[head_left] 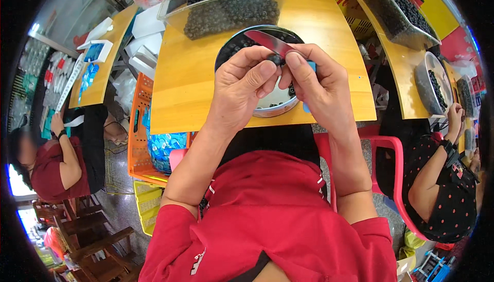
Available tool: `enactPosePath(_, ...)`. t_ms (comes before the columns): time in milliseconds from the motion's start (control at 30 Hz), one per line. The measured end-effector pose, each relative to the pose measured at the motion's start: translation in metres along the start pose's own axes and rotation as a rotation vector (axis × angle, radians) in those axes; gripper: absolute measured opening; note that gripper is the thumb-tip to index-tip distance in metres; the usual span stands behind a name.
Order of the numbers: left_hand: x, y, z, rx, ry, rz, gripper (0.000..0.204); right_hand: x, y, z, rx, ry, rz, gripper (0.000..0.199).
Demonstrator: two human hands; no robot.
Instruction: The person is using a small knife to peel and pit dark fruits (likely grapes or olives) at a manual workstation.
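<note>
Above a round pan point(272, 111) with a pale inside, both my hands meet. My left hand point(237, 81) pinches a small round black piece point(276, 59) between thumb and fingertips. My right hand point(320, 79) grips a knife point(267, 41), its blade slanting up to the left just over the piece. Fingers hide most of the knife's handle; a bit of light blue shows beside that hand. Several like black pieces lie in the pan, partly covered by my hands.
A clear plastic bin point(231, 17) heaped with black pieces stands at the back of the wooden table point(190, 92). An orange crate point(139, 143) with blue packets is at the left. Co-workers sit left and right; a similar bin point(399, 12) and pan point(429, 84) are right.
</note>
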State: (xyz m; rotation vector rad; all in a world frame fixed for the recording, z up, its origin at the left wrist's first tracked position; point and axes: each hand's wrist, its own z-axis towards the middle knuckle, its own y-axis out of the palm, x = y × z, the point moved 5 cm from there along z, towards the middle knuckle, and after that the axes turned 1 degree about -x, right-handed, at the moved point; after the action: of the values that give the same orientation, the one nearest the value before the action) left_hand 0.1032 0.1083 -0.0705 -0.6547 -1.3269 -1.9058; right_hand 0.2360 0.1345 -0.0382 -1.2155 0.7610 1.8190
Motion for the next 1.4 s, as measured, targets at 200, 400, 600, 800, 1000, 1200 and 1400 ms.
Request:
enactPosePath(200,0.003,0.002,0.002,-0.025,0.0,0.011,0.021,0.001,-0.001,0.0,0.027,0.021,0.095,0.024)
enactPosePath(400,-0.001,0.001,-0.001,-0.03,-0.02,0.023,0.024,0.001,-0.006,0.001,0.109,0.108,0.239,0.025)
enactPosePath(600,-0.002,0.001,-0.003,-0.079,-0.02,-0.02,0.024,0.007,-0.003,0.002,0.058,0.178,0.203,0.027)
enactPosePath(800,-0.005,-0.002,-0.004,-0.132,-0.07,-0.106,0.024,0.009,-0.002,0.001,-0.03,0.227,0.274,0.027)
enactPosePath(1000,-0.007,-0.004,0.0,-0.043,-0.065,-0.1,0.023,0.009,-0.003,0.0,0.031,0.197,0.287,0.025)
enactPosePath(1200,-0.006,-0.005,-0.002,0.058,-0.021,-0.045,0.02,0.0,0.001,-0.002,0.044,0.05,0.083,0.029)
enactPosePath(1400,-0.006,-0.004,-0.003,0.093,-0.023,-0.062,0.018,0.001,0.002,-0.001,0.033,0.038,0.004,0.028)
